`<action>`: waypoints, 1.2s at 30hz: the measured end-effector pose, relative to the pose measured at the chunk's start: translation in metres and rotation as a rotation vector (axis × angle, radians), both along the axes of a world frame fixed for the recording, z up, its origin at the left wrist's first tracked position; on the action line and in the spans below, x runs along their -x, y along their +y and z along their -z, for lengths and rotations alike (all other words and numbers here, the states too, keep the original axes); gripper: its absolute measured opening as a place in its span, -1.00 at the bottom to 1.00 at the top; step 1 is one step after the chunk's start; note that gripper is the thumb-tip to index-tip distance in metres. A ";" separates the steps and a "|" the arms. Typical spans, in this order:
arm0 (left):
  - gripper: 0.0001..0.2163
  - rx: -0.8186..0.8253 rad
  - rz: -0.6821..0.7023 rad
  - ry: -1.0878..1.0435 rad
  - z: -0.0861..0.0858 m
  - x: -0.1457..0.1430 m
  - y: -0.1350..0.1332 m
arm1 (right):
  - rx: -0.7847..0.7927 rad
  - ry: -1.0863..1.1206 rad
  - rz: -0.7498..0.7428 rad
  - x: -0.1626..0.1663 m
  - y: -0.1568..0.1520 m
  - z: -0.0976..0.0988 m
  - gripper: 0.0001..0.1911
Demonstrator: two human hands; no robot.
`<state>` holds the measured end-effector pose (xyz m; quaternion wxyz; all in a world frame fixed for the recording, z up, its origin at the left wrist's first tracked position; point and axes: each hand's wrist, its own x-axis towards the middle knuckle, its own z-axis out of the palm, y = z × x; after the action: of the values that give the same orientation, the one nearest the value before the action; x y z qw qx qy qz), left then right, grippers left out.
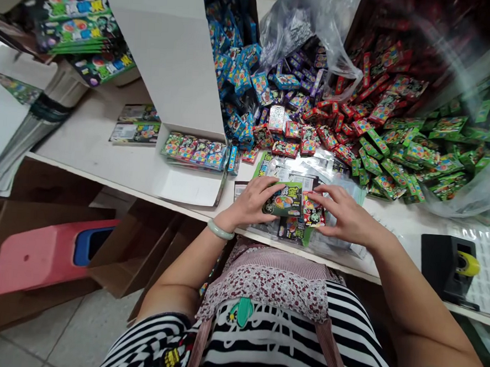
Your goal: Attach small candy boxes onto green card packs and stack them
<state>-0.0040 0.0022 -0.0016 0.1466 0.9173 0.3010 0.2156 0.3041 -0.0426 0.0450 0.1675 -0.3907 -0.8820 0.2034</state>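
My left hand (253, 201) and my right hand (343, 211) together grip a printed plastic packet (283, 199) with green artwork, held just above the table's front edge. A small red box (313, 211) sits in the packet's right end, under my right fingers. Beneath my hands lies a stack of flat clear packets (307, 173). A pale bangle is on my left wrist.
Heaps of small boxes lie behind: blue (235, 72), purple (299, 79), red (357, 110), green (416, 155), partly in clear bags. An open white carton (180, 91) holds a row of filled packets (195, 150). A black tape dispenser (447, 268) stands right. Cardboard boxes and a pink stool (37, 254) sit on the floor left.
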 end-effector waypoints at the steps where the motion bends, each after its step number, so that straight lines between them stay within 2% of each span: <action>1: -0.25 0.001 -0.008 -0.002 0.000 0.000 0.000 | 0.019 0.006 -0.013 -0.001 0.000 -0.002 -0.23; 8: -0.25 0.046 0.069 0.004 -0.005 -0.003 -0.002 | 0.026 -0.022 -0.017 -0.002 0.007 -0.008 -0.28; 13: -0.22 0.038 0.056 -0.043 -0.007 -0.012 0.001 | 0.002 -0.032 0.020 0.005 0.017 -0.008 -0.23; 17: -0.22 0.030 -0.018 -0.027 -0.004 -0.012 0.001 | 0.045 0.063 0.071 0.012 0.015 -0.002 -0.18; 20: -0.21 -0.001 -0.056 -0.046 -0.002 -0.010 0.000 | 0.016 0.122 0.174 0.024 0.007 0.007 -0.38; 22: -0.22 -0.010 -0.051 -0.058 0.000 -0.009 -0.001 | 0.008 0.138 0.188 0.032 0.003 0.014 -0.51; 24: -0.22 0.002 -0.067 -0.061 0.001 -0.006 -0.001 | 0.018 0.189 0.221 0.036 0.011 0.019 -0.58; 26: -0.21 0.019 -0.111 -0.065 0.002 -0.002 0.000 | 0.035 0.275 0.336 0.035 0.034 0.021 -0.63; 29: -0.20 0.010 -0.149 -0.074 0.002 0.005 0.002 | 0.014 0.302 0.542 0.032 0.100 0.018 -0.68; 33: -0.20 -0.041 -0.133 -0.080 0.001 0.008 0.003 | -0.109 -0.052 0.611 0.052 0.203 0.011 -0.67; 36: -0.19 -0.062 -0.110 -0.078 0.000 0.008 0.002 | -0.106 -0.324 0.737 0.081 0.253 0.012 -0.49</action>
<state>-0.0118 0.0047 -0.0016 0.1178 0.8943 0.3383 0.2680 0.2228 0.2101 0.0335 0.1079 -0.6987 -0.7069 0.0199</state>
